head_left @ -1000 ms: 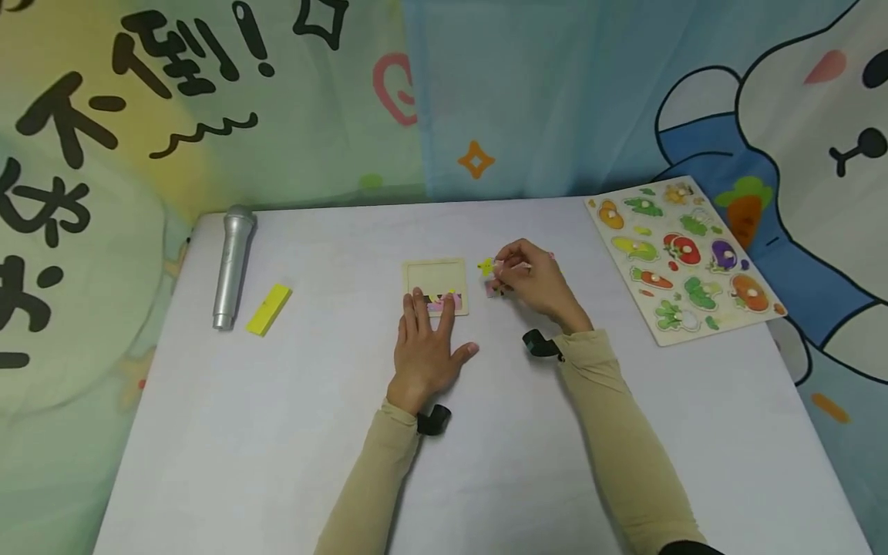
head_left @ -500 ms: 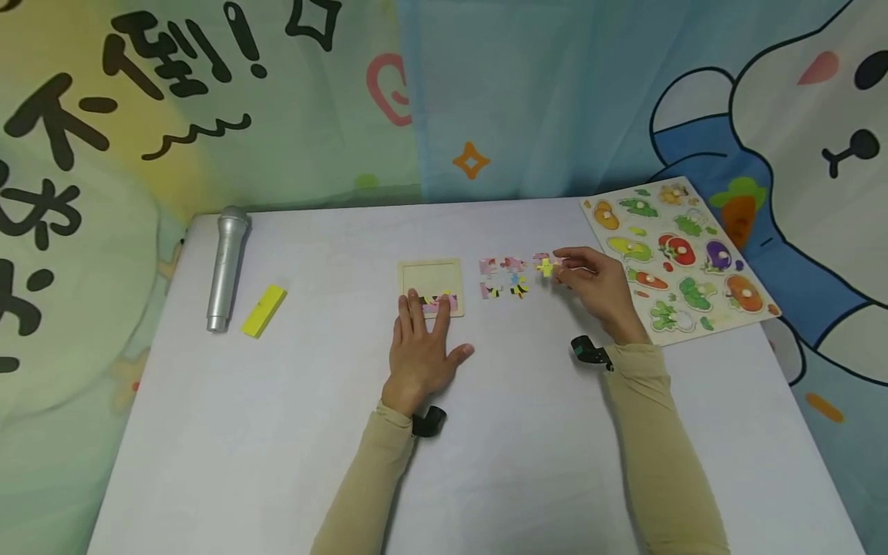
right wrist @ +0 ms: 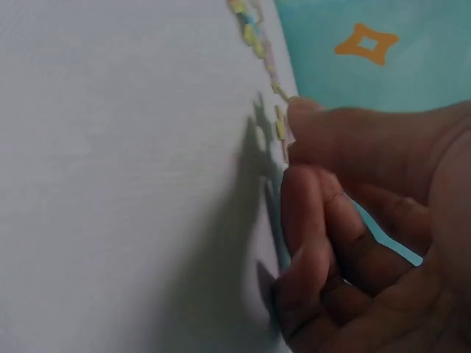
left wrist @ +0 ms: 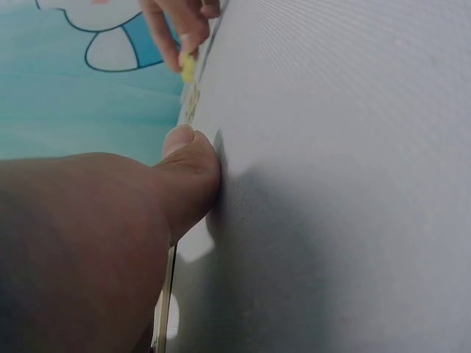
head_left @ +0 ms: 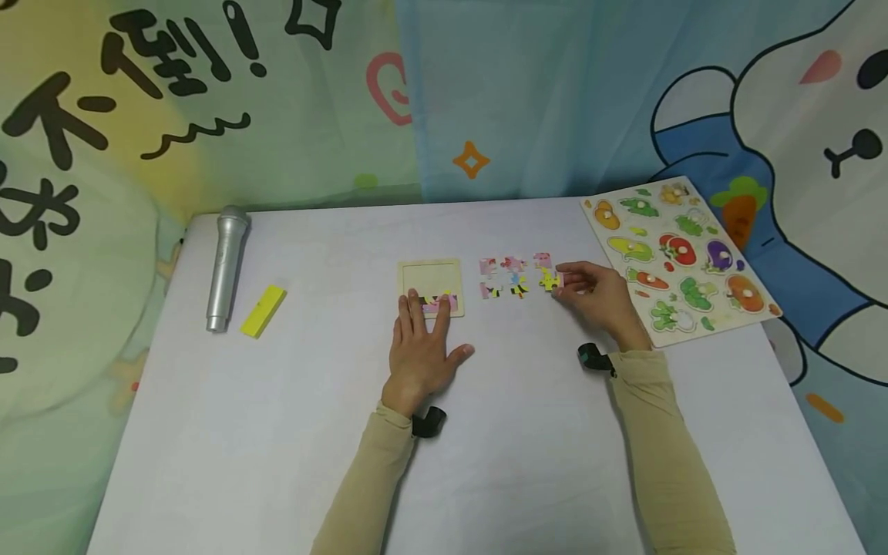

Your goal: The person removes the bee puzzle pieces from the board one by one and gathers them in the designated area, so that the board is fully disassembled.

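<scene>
My left hand (head_left: 422, 356) lies flat with fingers spread, its fingertips on the lower part of a small square wooden puzzle tray (head_left: 431, 263). A strip of pink, yellow and black puzzle pieces (head_left: 445, 301) shows beside those fingertips, inside the tray. Between thumb and fingers, my right hand (head_left: 598, 299) pinches a yellow jigsaw puzzle piece (head_left: 548, 280), low over the tabletop. Several loose pink, blue and yellow jigsaw pieces (head_left: 514, 264) are set out to the right of the tray. In the left wrist view the yellow piece (left wrist: 188, 68) shows under the right fingertips.
A vegetable puzzle board (head_left: 683, 301) lies at the right, just beyond my right hand. A silver microphone (head_left: 227, 270) and a yellow block (head_left: 264, 311) are on the left of the white table (head_left: 312, 432). A printed curtain (head_left: 527, 92) hangs behind.
My right hand has moved right from over the loose pieces, carrying the yellow puzzle piece, then slightly down towards the table, uncovering a pink piece. My left hand stays on the tray.
</scene>
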Action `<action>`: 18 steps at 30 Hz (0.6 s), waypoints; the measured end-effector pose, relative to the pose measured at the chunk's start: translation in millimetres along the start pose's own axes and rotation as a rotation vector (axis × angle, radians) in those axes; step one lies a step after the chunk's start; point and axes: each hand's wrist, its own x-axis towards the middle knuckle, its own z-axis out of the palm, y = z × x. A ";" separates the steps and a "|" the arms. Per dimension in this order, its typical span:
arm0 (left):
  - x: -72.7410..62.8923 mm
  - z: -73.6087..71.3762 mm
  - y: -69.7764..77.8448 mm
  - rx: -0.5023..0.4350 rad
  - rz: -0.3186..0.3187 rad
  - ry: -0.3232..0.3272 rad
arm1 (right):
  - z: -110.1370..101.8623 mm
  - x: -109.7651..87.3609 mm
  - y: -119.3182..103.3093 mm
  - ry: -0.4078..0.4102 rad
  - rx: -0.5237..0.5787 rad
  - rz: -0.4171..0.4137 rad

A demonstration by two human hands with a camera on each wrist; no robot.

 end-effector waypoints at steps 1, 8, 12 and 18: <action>-0.1 0.2 -0.3 0.001 0.001 0.001 | 1.5 0.5 0.9 0.001 -0.023 -0.005; -0.6 0.7 -2.2 -0.004 0.006 0.007 | 8.4 3.0 3.3 0.006 -0.096 -0.046; -0.1 -0.2 -2.4 -0.005 0.008 0.002 | 10.4 3.3 1.2 0.009 -0.124 -0.035; 1.6 0.4 -3.1 0.004 0.001 -0.023 | 11.7 1.3 -1.8 0.019 -0.121 -0.039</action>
